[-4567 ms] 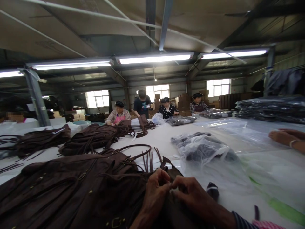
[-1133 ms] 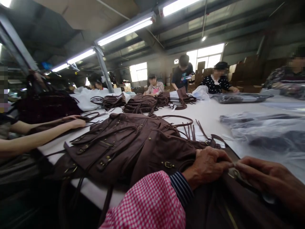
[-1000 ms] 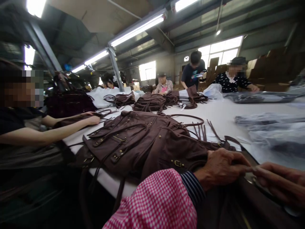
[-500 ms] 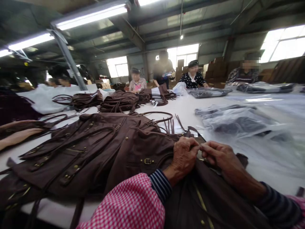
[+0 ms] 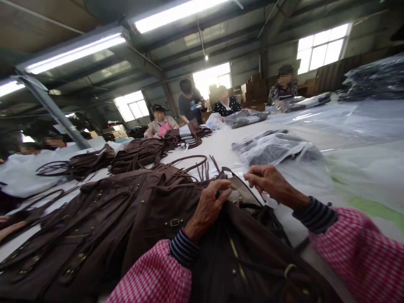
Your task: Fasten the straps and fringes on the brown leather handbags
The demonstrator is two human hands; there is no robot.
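Note:
Several dark brown bags [image 5: 126,219] with handles, buckles and brass studs lie overlapping across the near part of the table. My left hand [image 5: 208,206] is curled at the top edge of the nearest bag [image 5: 240,248], thumb and fingers bent together; what it pinches is too small to make out. To its right my right hand [image 5: 268,181] hovers over the bag's opening, apart from the left, fingertips pinched on something I cannot make out. A white tag [image 5: 269,201] hangs just below the right hand.
Brown bags [image 5: 139,153] are piled further back on the white table [image 5: 217,145]. Plastic-wrapped bags [image 5: 277,147] lie beyond my right hand, with a wrapped stack [image 5: 375,78] at far right. Several people are across the table; another person's hand [image 5: 12,229] is at left.
My hands have separated; the right has lifted away up and to the right from the left. The white tag now shows under it. The camera view has turned to the right.

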